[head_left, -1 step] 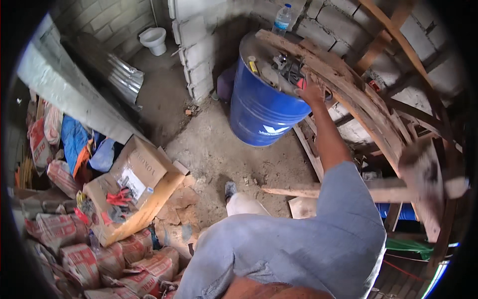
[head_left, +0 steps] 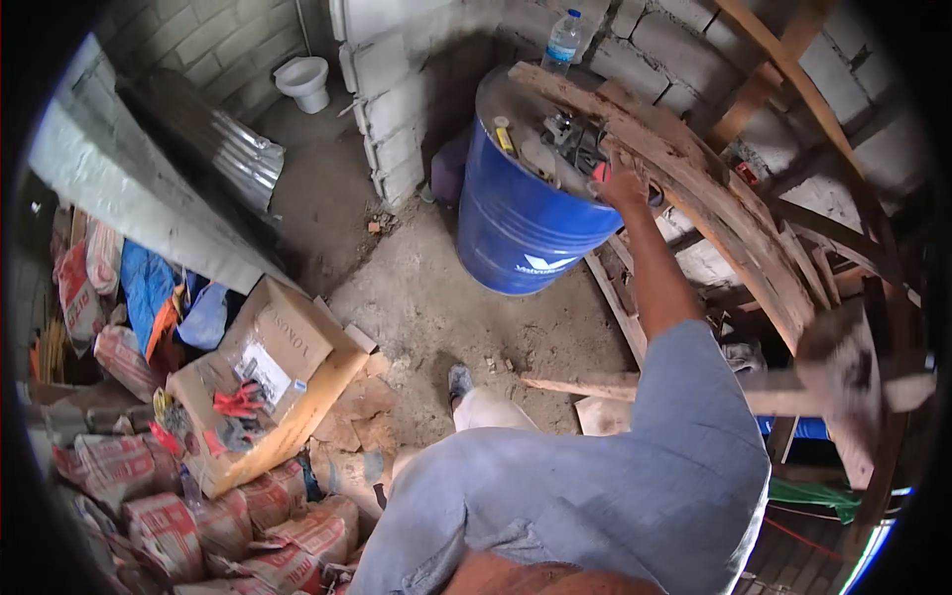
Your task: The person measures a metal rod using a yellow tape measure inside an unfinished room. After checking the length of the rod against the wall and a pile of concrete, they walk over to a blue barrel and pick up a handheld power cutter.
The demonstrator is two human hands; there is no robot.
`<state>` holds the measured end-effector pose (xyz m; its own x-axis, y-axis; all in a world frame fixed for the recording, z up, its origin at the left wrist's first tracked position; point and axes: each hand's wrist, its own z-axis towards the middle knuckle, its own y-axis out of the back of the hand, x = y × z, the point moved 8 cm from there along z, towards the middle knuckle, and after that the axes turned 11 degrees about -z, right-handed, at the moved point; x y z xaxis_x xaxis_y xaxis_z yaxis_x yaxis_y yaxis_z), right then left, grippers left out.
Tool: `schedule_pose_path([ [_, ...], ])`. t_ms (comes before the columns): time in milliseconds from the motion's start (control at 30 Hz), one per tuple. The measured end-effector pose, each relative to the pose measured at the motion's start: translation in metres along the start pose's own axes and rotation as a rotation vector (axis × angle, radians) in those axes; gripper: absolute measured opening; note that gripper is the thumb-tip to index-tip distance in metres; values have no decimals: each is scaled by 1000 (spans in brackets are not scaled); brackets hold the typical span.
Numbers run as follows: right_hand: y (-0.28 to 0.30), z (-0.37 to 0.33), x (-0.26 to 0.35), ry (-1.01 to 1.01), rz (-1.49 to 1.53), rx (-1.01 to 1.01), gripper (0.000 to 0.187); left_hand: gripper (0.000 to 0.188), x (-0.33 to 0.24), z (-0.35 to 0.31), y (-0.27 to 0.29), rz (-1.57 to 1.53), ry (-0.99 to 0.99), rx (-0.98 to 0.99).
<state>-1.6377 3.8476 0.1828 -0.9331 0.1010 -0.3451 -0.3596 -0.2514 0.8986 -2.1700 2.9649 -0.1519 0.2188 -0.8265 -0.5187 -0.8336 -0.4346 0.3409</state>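
Note:
My right hand (head_left: 625,188) reaches out to the near right rim of a blue metal drum (head_left: 531,223), its arm in a grey sleeve. The fingers look curled by a small red part (head_left: 601,173) next to black tool-like items (head_left: 575,144), beside the end of a rough wooden board. What the fingers hold is partly hidden by the hand. On the drum top lie a yellow object (head_left: 504,137) and a pale round disc (head_left: 538,157). A water bottle (head_left: 562,42) with a blue cap stands behind. My left hand is out of view.
Rough boards (head_left: 714,188) lean across the right side. At left, a cardboard box (head_left: 283,387) carries red gloves (head_left: 238,401), near stacked cement bags (head_left: 164,531). A block wall edge (head_left: 382,119), corrugated sheet (head_left: 223,149) and toilet bowl (head_left: 304,81) are farther back.
My right hand has shifted slightly down at the drum rim, and its fingers look more drawn in. The view has tilted a little; the drum and other objects stay in place.

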Motion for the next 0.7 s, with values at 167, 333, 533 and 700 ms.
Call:
schedule_pose_path([
  [167,-46,51,5,170,6,291,95,32,-131,73,-42,47,-95,105],
  [333,-66,65,8,101,-5,406,88,34,-281,169,-80,87,-208,249],
  [533,-64,61,7,-40,-14,424,70,46,-462,310,-144,187,-133,348],
  [700,-24,54,13,-90,-138,339,67,46,-708,321,-278,525,-750,572],
])
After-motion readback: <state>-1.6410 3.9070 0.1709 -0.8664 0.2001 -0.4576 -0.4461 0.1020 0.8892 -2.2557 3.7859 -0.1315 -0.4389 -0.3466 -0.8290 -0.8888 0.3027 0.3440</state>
